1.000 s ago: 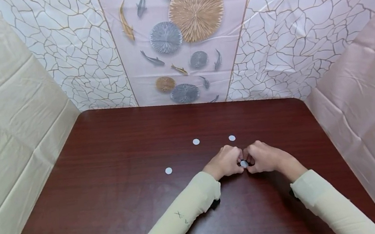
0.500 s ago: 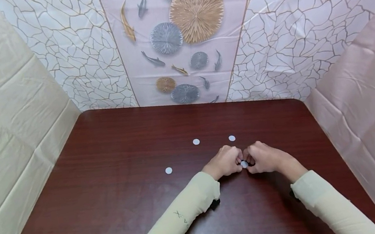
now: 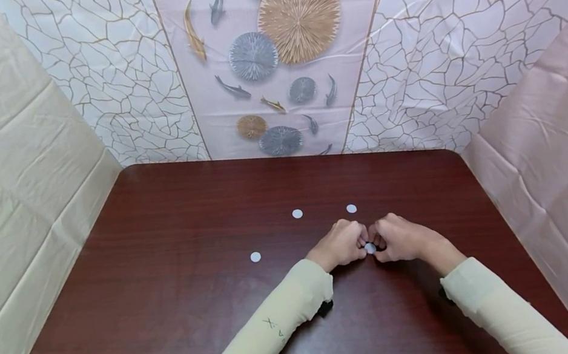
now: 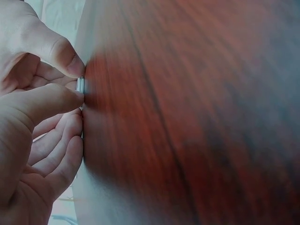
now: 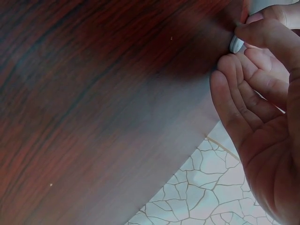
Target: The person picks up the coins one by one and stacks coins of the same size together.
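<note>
On the dark red-brown table, a small white round disc [image 3: 370, 248] lies between my two hands. My left hand [image 3: 341, 245] pinches its left side, thumb nearest me and curled fingers beyond. From the other side my right hand [image 3: 400, 238] grips it the same way, knuckles almost meeting the left hand's. Both thumb tips are against or right beside the disc [image 4: 80, 85] in the left wrist view, where its thin edge seems layered. Seen from the right wrist, the disc [image 5: 236, 44] is tilted in view and partly covered by a thumb.
Three similar white discs lie flat on the table [image 3: 145, 320]: one disc [image 3: 352, 208] just beyond my hands, another disc [image 3: 297, 214] to its left, and a third disc [image 3: 255, 257] further left and nearer. Patterned cloth [image 3: 261, 101] hangs behind, plain cloth at both sides.
</note>
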Motion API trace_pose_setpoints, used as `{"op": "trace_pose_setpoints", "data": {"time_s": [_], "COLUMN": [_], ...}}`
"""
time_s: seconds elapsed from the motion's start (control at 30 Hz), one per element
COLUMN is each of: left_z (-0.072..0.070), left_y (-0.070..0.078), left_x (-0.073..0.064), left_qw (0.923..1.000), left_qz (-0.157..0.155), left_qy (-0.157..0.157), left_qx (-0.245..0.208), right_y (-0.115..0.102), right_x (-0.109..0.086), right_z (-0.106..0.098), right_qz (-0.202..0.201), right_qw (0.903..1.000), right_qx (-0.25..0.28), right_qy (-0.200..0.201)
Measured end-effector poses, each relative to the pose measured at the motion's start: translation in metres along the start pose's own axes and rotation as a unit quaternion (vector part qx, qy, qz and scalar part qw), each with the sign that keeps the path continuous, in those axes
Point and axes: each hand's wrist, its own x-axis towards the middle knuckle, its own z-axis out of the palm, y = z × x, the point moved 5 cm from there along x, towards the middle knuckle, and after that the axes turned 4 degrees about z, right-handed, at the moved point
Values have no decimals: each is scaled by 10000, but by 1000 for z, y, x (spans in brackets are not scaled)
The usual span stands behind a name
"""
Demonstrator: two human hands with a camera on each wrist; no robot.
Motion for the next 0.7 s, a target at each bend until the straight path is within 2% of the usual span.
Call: {"op": "trace_pose_setpoints", "data": {"time_s": [0.7], "left_z": [0], "left_y": [-1], "left_x": [-1], "left_qw": [10000], "left_qz": [75], "left_qy": [41], "left_qx": [-25], "right_y": [-2], "right_x": [1], "right_z": [0], "right_qz": [-65], "right_qw": [9999], "right_qx": [-82], "right_qy": [32]}}
